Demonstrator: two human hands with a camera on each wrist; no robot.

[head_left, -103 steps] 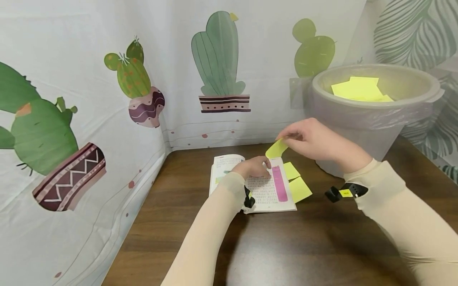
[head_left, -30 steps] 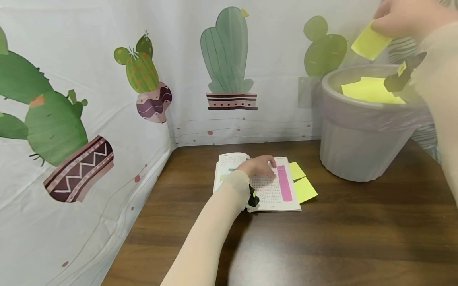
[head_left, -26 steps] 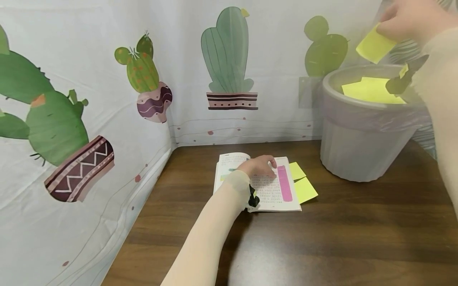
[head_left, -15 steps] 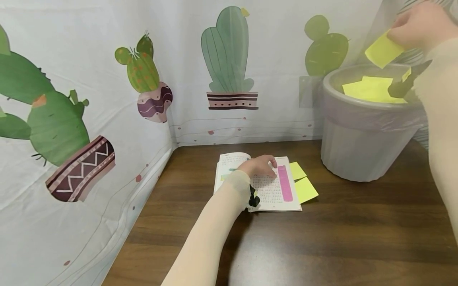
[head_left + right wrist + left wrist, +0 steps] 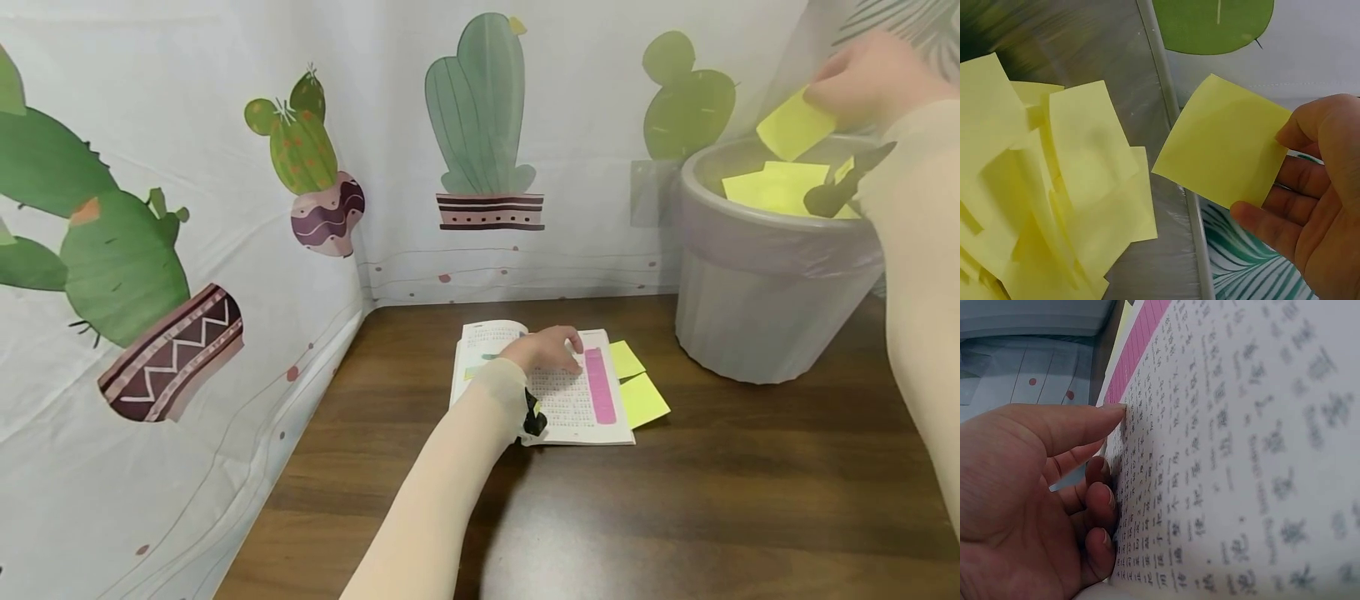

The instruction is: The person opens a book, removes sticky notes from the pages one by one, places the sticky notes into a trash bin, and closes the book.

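Above the grey bin (image 5: 750,308), my right hand (image 5: 873,79) pinches a yellow sticky note (image 5: 1222,140) by one edge, between thumb and fingers. In the right wrist view, the note hangs over the bin's rim, beside a loose heap of yellow sticky notes (image 5: 1091,156) inside. My left hand (image 5: 549,350) rests on the right page of an open book (image 5: 558,435). Its thumb and loosely bent fingertips (image 5: 1100,497) touch the printed page, and nothing is held between them. A pink block (image 5: 600,387) runs down that page's outer side.
Two yellow sticky notes (image 5: 643,402) stick out from under the book's right edge onto the brown wooden table (image 5: 720,517). A plastic liner (image 5: 795,250) folds over the bin's rim. Behind stands a white curtain (image 5: 585,250) printed with cacti.
My right hand has carried the sticky note from the book's top right corner over to the bin, then sunk slightly towards its opening. My left hand has stayed on the book.
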